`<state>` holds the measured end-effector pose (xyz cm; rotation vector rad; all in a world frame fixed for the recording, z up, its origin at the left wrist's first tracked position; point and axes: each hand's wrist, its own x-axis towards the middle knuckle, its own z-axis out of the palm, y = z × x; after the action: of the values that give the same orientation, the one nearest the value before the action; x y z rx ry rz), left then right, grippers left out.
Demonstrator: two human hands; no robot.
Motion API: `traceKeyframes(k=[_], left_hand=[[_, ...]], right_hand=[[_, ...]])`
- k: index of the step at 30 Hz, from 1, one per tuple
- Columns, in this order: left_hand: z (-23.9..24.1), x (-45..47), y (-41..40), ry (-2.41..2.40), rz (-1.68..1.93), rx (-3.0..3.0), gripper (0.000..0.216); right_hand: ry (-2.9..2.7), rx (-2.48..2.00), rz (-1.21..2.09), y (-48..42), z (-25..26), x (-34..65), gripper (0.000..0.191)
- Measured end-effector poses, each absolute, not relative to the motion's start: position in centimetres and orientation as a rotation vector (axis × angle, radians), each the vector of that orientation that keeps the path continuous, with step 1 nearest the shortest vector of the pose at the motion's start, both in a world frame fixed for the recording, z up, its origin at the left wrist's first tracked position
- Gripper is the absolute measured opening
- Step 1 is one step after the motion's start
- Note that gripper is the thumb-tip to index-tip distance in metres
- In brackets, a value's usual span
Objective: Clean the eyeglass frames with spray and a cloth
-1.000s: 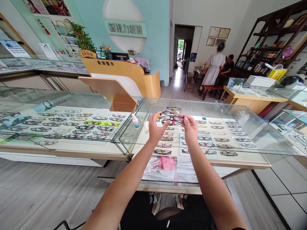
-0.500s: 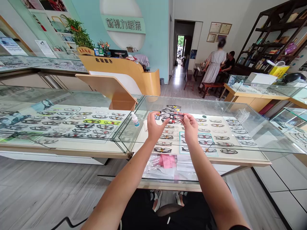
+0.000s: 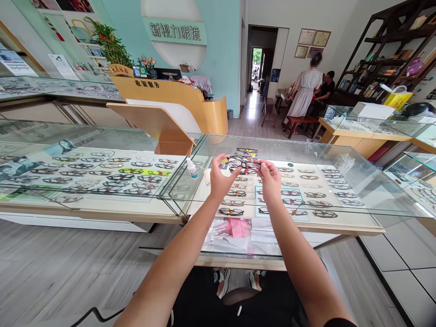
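A pair of dark-framed glasses (image 3: 242,164) is held up over the glass display counter (image 3: 306,154). My left hand (image 3: 220,178) pinches the frame's left end with fingertips, and my right hand (image 3: 270,179) pinches its right end. Both arms stretch forward from the bottom of the view. Under the glass lie several rows of eyeglass frames (image 3: 306,200) on a pale tray. A small white dropper bottle with a blue cap (image 3: 192,169) stands on the glass just left of my left hand.
A second glass case (image 3: 85,136) adjoins on the left. Pink paper and plastic bags (image 3: 235,227) lie on the lower shelf. A yellow reception desk (image 3: 177,102) stands behind. Two people (image 3: 308,95) are by a bench at the back right, near dark shelving (image 3: 384,59).
Both hands have lifted the glasses slightly higher and farther from me; my grip on both ends is unchanged. The view shifted a little.
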<state>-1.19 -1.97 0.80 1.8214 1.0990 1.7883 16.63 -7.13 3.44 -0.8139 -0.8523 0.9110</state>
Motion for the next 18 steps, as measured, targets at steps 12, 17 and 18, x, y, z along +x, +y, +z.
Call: traceKeyframes(k=[12,17,18], left_hand=[[-0.2,-1.2,0.5,0.877,1.685,1.33,0.077],[0.1,-1.4,0.7,0.733,1.64,1.147,0.081],[0.2,-1.4,0.8,0.719,1.636,1.135,0.08]], right_hand=[[-0.9,-0.982,0.937,-7.2,3.5,16.7,0.043],[-0.944,-1.046,0.987,-7.7,4.1,16.6,0.038],[-0.943,-1.05,1.008,-7.7,4.2,16.6,0.036]])
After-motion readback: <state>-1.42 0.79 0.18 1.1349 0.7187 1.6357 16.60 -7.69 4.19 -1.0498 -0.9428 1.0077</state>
